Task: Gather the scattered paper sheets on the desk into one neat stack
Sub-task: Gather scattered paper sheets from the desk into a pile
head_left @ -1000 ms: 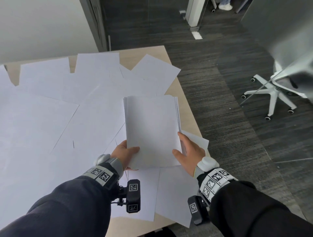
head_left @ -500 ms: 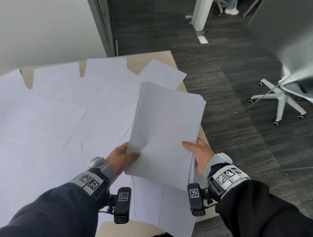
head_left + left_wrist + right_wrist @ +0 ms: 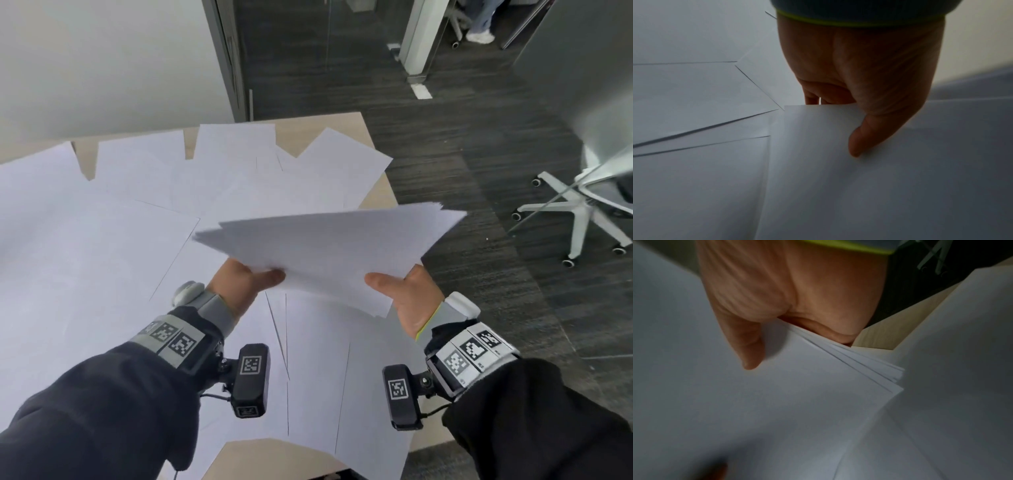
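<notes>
A gathered stack of white paper (image 3: 329,250) is held up above the desk, turned long side across and slightly fanned at its edges. My left hand (image 3: 246,281) pinches its near left edge, thumb on top (image 3: 857,146), fingers hidden underneath. My right hand (image 3: 400,291) pinches the near right edge the same way, thumb on top of the stack (image 3: 750,356). Several loose white sheets (image 3: 102,246) lie scattered and overlapping over the wooden desk (image 3: 329,126) below and to the left.
The desk's right edge (image 3: 387,192) drops to a dark carpeted floor. A white office chair base (image 3: 579,212) stands to the right. A wall and glass partition lie beyond the desk. Some sheets overhang the near desk edge (image 3: 370,445).
Both hands have lifted the stack off the desk and turned it from lengthwise to crosswise, tilting it flatter. The head view has shifted slightly upward.
</notes>
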A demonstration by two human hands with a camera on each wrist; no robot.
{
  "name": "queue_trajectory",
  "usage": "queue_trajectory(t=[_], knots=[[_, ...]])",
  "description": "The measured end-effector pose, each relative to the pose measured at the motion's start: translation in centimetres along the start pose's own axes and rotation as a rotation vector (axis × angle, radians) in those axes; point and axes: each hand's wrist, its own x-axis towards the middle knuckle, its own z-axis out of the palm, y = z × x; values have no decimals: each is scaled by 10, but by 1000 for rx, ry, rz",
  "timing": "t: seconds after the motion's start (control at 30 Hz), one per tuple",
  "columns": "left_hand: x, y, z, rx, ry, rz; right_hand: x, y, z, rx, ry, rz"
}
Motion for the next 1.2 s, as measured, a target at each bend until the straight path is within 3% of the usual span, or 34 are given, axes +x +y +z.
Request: queue_trajectory(t=[0.1,0.23,0.33,0.43,0.73,0.87,0.97,1.07,1.2], knots=[[-5,-6,4,37,-31,-17,-3,14,1,-47,13,41],[-10,-11,8,96,-105,-53,-2,27,3,-45,-12,235],[-16,-10,16,102,-80,-51,-7,29,1,-57,71,161],[-19,-9,20,86,-61,-30,-10,29,-5,-59,55,114],[-20,-5,49,136,-100,-43,-24,32,-24,-50,91,220],[-13,3,89,176,-176,-62,-42,34,-61,-81,176,247],[-12,-2,121,318,-229,-18,-61,46,-97,-36,312,349],[-19,-19,153,632,-308,111,-86,71,-140,26,502,440],[-42,-43,181,1061,-615,389,-118,96,-183,71,672,520]])
